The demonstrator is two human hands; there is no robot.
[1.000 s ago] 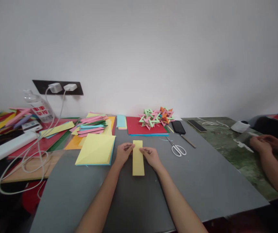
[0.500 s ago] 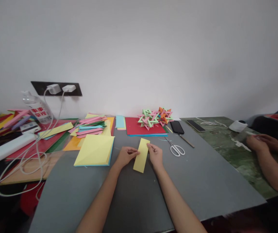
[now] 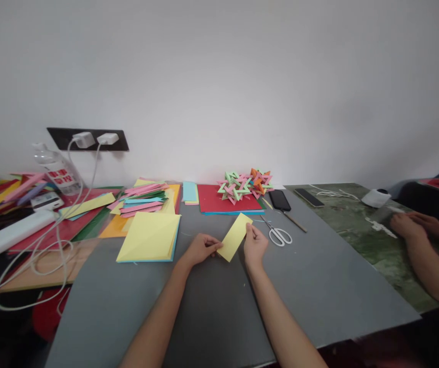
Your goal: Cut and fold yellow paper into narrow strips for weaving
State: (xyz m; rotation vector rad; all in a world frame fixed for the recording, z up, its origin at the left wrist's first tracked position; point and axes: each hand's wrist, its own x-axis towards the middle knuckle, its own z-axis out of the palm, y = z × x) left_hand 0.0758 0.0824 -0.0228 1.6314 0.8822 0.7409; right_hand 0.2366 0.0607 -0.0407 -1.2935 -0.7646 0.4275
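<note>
1. I see the left hand drawn to a pinch on the near end of a yellow paper strip.
2. The right hand, curled, pinches its far right edge.
3. The strip slants between both hands; white-handled scissors lie just to their right.

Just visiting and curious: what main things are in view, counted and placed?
Held strip: one, yellow, between hands
Paper stack: one, yellow-topped, left centre
Strip piles: two, multicoloured, left
Paper models: two, multicoloured, by wall
Sheet stack: one, red-topped, back centre
Scissors: one, white-handled, right of hands
Phone-like slabs: two, dark, back right
Bottle: one, clear, far left
Chargers: two, white, wall, left
Table: one, grey, centre
Second tabletop: one, green, right
Co-worker's hands: two, far right
Left hand: one, strip's lower end
Right hand: one, strip's upper end
</note>
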